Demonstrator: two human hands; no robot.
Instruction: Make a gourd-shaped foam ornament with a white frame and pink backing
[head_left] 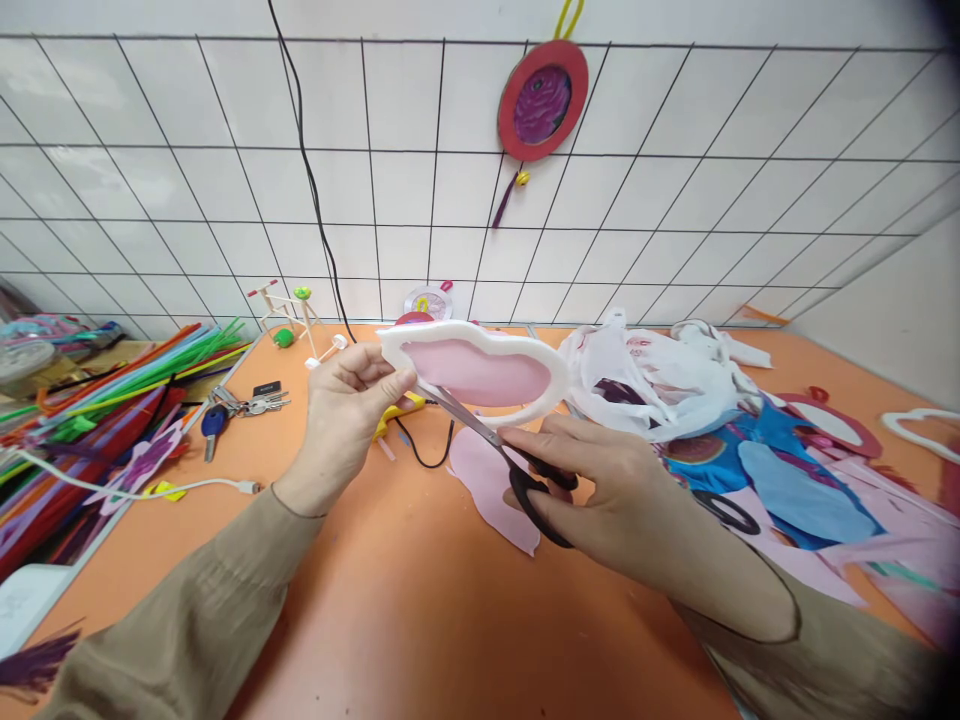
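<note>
My left hand (346, 400) pinches the left end of a white, cloud-shaped foam frame (480, 345) with a pink sheet filling its middle, held up over the orange table (420, 600). My right hand (600, 490) has its fingers through the black handles of a pair of scissors (495, 445). The blades reach up to the frame's lower edge near my left thumb. A cut pink scrap (491, 490) lies on the table right under the scissors.
Coloured pipe cleaners (112, 400), keys (240, 408) and a white cable (150, 488) lie at the left. Crumpled white plastic bags (660, 375) and blue and pink cut sheets (795, 490) cover the right. A red round ornament (541, 100) hangs on the wire grid wall behind.
</note>
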